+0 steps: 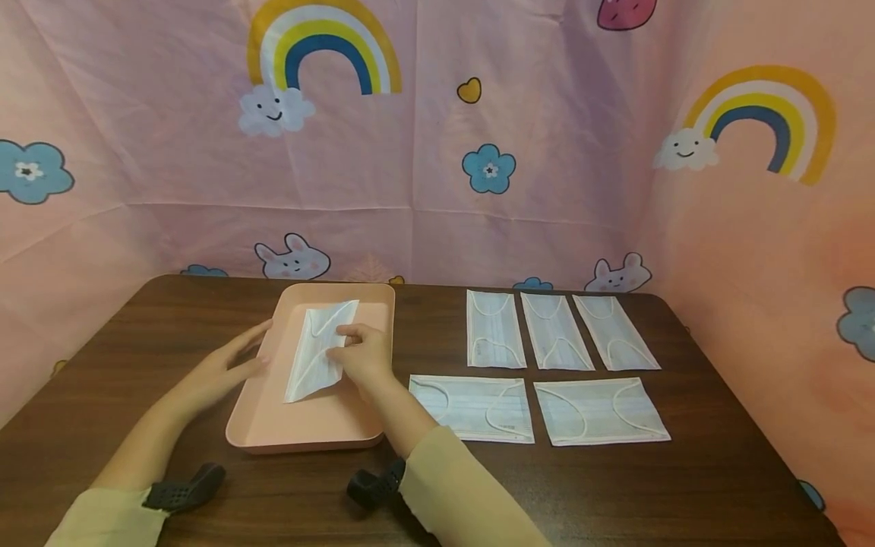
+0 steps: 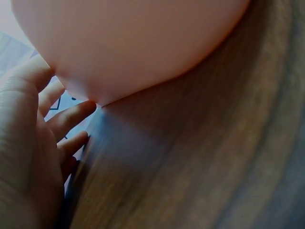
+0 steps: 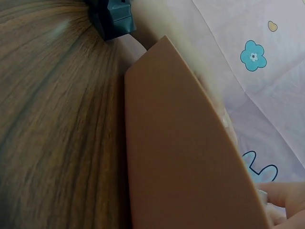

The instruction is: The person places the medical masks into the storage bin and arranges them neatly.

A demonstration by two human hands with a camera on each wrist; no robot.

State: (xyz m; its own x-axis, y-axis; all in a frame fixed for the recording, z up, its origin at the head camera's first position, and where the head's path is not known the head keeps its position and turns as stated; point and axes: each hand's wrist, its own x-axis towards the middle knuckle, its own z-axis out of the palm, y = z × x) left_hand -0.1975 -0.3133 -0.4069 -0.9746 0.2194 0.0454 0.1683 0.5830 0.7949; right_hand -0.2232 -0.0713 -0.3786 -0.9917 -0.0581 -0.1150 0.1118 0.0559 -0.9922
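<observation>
A white pleated face mask (image 1: pixel 317 353) with ear loops is tilted over the pink tray (image 1: pixel 273 422). My right hand (image 1: pixel 365 353) pinches its right edge between thumb and fingers. At the tray's left side, my left hand (image 1: pixel 222 372) has its fingers spread, fingertips right at the rim. In the left wrist view, the left fingers (image 2: pixel 71 117) are extended beside the tray's outer wall (image 2: pixel 143 38). The tray's side wall (image 3: pixel 186 148) fills much of the right wrist view, with the right fingers (image 3: pixel 286 200) partly showing past its edge.
Right of the tray, several more face masks lie flat on the dark wooden table (image 1: pixel 465 494). Three stand upright in a back row, including one mask (image 1: pixel 495 327); two lie sideways in front, including another (image 1: pixel 601 410). A patterned pink cloth (image 1: pixel 437 243) hangs behind.
</observation>
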